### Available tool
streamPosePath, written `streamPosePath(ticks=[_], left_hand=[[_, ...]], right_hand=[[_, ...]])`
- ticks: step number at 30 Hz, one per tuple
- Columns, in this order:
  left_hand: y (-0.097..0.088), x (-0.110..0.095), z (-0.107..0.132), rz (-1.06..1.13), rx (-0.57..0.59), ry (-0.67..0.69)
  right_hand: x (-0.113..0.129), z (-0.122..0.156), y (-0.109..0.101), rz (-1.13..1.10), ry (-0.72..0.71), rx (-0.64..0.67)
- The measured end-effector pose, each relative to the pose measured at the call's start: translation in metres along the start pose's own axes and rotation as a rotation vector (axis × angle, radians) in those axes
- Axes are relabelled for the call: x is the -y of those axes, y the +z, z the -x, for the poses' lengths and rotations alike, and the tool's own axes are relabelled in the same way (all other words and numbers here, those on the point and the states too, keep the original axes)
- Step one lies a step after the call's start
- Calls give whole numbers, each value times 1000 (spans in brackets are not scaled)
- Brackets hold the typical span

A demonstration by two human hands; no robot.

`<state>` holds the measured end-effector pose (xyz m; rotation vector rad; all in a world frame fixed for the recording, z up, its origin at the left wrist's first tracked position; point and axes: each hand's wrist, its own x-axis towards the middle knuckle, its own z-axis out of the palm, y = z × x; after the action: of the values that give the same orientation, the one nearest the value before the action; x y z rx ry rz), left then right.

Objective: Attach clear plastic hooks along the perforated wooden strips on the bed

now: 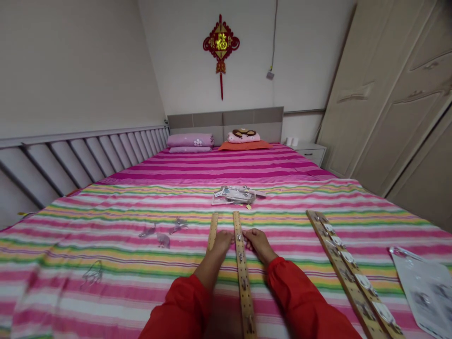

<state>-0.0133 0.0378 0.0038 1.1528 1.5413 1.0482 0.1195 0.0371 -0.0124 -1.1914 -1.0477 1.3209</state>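
Observation:
A long, narrow wooden strip with rows of holes (242, 270) lies lengthwise before me on the striped cloth, several small shiny metal pieces (243, 284) set along it. My left hand (223, 241) is closed at the strip's left edge, fingers against it. At its right edge, beside the uppermost metal piece (239, 237), my right hand (259, 243) is closed in a pinch. What sits between those fingertips is too small to make out. Partly behind my left hand lies a second bare wooden strip with holes (213, 228).
To the right lie two more strips (348, 278) carrying metal pieces and white round items, and a clear plastic bag (423, 287). Small clear packets (163, 240) and a thin wire-like loop (93, 273) are at left. Plastic packaging (238, 194) lies ahead on the bed.

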Motion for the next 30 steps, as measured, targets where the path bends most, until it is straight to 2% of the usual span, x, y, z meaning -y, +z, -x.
streamPosePath(ticks=[3, 5, 8, 12, 14, 16, 18, 21, 23, 26, 30], left_hand=[[-11, -5, 12, -30, -1, 28], [-29, -7, 22, -64, -30, 75], [-71, -6, 31, -164, -149, 162], [-137, -4, 29, -368, -432, 244], [-161, -4, 24, -457, -528, 272], [-176, -2, 19, -573, -571, 301], [-182, 1, 13, -778, -581, 333], [-182, 4, 7, -1114, -569, 349], [-179, 5, 5, -1214, -565, 325], [-177, 4, 7, -1237, -589, 315], [-179, 2, 11, -1119, -620, 322]], right_hand=[[7, 18, -6, -30, -18, -23], [8, 34, -12, -44, -27, -41], [3, 58, -20, -53, -17, -47], [-7, 77, -23, -61, -18, -50], [-10, 79, -23, -62, -30, -58], [-12, 79, -21, -55, -41, -65], [-14, 77, -21, -44, -45, -62], [-15, 77, -21, -27, -54, -49], [-14, 78, -22, -20, -61, -49], [-13, 81, -22, -15, -60, -50], [-13, 81, -21, -22, -57, -56]])
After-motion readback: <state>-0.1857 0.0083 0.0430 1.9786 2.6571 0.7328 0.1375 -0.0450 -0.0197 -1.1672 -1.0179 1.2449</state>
